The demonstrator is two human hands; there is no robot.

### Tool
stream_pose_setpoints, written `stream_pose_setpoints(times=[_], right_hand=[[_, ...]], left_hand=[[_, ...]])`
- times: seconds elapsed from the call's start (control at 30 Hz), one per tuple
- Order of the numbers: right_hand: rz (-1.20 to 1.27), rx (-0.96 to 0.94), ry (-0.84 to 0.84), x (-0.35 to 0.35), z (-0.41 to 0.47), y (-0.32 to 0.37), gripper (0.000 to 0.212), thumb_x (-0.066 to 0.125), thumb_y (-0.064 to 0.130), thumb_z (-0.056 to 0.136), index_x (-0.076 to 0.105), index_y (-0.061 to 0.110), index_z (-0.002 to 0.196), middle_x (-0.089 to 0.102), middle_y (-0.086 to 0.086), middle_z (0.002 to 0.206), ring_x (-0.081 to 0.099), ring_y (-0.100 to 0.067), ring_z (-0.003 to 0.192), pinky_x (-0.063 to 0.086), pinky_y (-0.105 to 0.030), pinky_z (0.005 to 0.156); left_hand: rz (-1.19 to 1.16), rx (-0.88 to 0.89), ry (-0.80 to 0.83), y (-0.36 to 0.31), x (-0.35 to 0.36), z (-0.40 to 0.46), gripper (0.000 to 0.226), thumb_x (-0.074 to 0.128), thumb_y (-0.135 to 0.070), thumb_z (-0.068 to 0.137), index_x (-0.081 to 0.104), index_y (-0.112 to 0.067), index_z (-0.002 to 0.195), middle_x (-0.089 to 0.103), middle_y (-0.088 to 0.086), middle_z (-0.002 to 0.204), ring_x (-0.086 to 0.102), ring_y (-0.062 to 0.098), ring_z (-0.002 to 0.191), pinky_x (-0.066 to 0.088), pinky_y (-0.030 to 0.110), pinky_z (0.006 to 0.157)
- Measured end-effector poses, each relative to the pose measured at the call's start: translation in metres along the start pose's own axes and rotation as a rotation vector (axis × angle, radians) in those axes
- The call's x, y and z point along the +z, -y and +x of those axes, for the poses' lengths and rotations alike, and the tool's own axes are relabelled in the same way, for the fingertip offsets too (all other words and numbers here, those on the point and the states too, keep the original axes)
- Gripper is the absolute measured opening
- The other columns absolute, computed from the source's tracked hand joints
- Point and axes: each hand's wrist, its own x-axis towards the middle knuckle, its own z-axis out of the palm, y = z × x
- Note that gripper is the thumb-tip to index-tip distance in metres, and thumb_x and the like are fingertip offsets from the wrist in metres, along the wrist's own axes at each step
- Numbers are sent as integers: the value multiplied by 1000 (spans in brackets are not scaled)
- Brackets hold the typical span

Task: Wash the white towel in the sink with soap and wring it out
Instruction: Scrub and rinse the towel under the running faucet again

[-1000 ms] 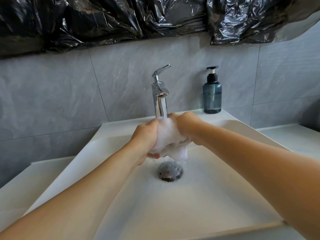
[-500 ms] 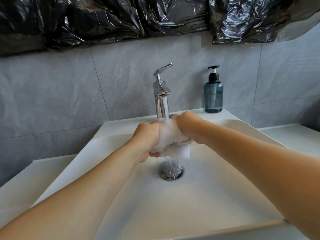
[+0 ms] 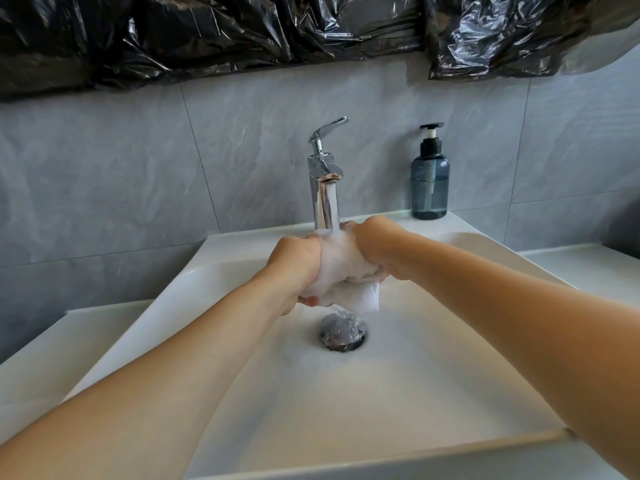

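Observation:
The white towel [image 3: 346, 271] is bunched up and covered in foam, held above the drain of the white sink [image 3: 433, 393]. My left hand [image 3: 296, 261] grips its left side and my right hand [image 3: 372, 245] grips its right side, fingers curled round the cloth. Water runs from the chrome tap [image 3: 323, 181] straight onto the towel between my hands. A corner of the towel hangs down below my right hand. Water drips from it onto the metal drain [image 3: 342, 332].
A blue soap pump bottle [image 3: 429, 178] stands on the sink's back right corner. Grey tiles cover the wall, with black plastic sheeting [image 3: 242, 32] hung above. White countertop [image 3: 588, 271] lies on both sides of the basin.
Both hands stay on the towel under the running water and have shifted slightly against each other. The hanging corner below my right hand now shows a little more.

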Motion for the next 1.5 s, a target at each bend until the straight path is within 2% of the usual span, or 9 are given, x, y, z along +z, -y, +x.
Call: stream_pose_setpoints(times=[0.13,0.27,0.47,0.67,0.87,1.0,1.13,1.3,1.5], right_hand=[[23,109,50,-5,-8,6,49,48,25,101,35,24,148,55,-2,95,54,-18,77,49,-22,63],[89,116,112,-12,-17,9,39,34,43,104,52,12,121,59,-16,93,53,-24,65,44,-26,42],[244,137,214,-12,-13,6,42,32,39,99,60,8,103,69,-19,99,68,-35,92,57,-50,82],[311,107,167,-10,-12,4,26,38,23,100,60,10,98,68,-16,99,68,-31,86,60,-45,69],[391,145,65,-13,-9,4,16,43,13,97,58,7,94,65,-16,88,63,-28,70,55,-36,53],[446,175,119,-13,-10,-1,19,43,10,96,61,11,89,66,-10,83,63,-23,67,55,-33,55],[451,178,154,-12,-10,0,26,35,18,100,59,10,97,65,-10,88,63,-22,70,55,-30,51],[478,171,195,-12,-13,5,23,39,25,101,55,13,91,64,-9,91,62,-22,75,56,-36,67],[459,118,289,-13,-13,4,15,43,12,91,55,6,98,64,-14,98,64,-28,90,55,-45,93]], left_hand=[[15,30,3,2,2,4,31,48,-37,98,71,-18,106,72,27,88,64,37,45,44,23,38],[46,36,31,7,2,7,36,43,-24,91,71,-16,113,72,26,82,63,36,48,43,24,40],[162,55,157,3,-1,-6,25,49,-25,92,68,-11,100,66,16,72,59,28,57,37,21,43],[174,25,116,-5,-6,-4,49,42,-55,92,57,-16,117,75,20,85,73,38,66,47,25,44],[80,76,217,-11,-8,-3,72,64,-43,65,49,-13,129,67,22,97,64,34,66,59,45,61],[27,136,227,-9,-8,-8,52,58,-11,84,45,-33,129,50,9,120,63,34,79,61,50,67],[33,136,201,-6,-7,-3,29,55,-12,90,64,-21,116,66,18,115,64,31,71,57,37,51],[47,125,78,-5,-10,-2,23,55,-34,99,64,-20,114,71,12,89,66,26,59,57,34,49],[-40,63,52,-5,-12,3,31,54,-38,98,63,-16,119,72,13,92,69,25,64,55,31,49]])
